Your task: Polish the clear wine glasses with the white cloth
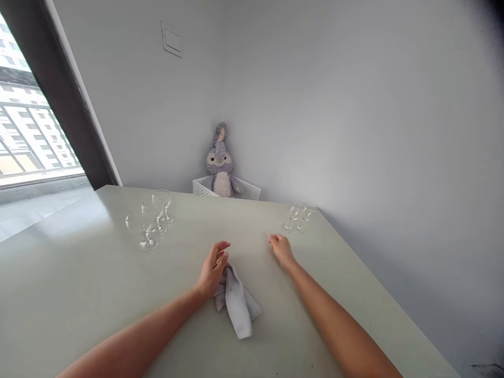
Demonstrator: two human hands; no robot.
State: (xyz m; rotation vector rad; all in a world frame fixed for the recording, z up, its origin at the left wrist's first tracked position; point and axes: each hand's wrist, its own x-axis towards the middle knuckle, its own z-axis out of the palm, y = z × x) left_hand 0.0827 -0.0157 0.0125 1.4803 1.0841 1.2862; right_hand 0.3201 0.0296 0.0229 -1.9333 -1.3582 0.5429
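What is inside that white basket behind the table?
A grey plush rabbit sits upright in the white perforated basket, against the wall. The table edge covers the basket's lower part, so anything else inside it cannot be seen.

Table [98,294]: smooth, pale, semi-gloss top, catching window glare at its left end. Cloth [238,302] under the left hand [212,270]: soft grey fabric, matt, crumpled; glasses [151,220] on the left and glasses [297,216] on the right are clear, shiny glass. Bunny [220,165]: fuzzy grey plush, sitting in a white perforated basket [249,190], looks plastic; wall [354,105] matt painted.
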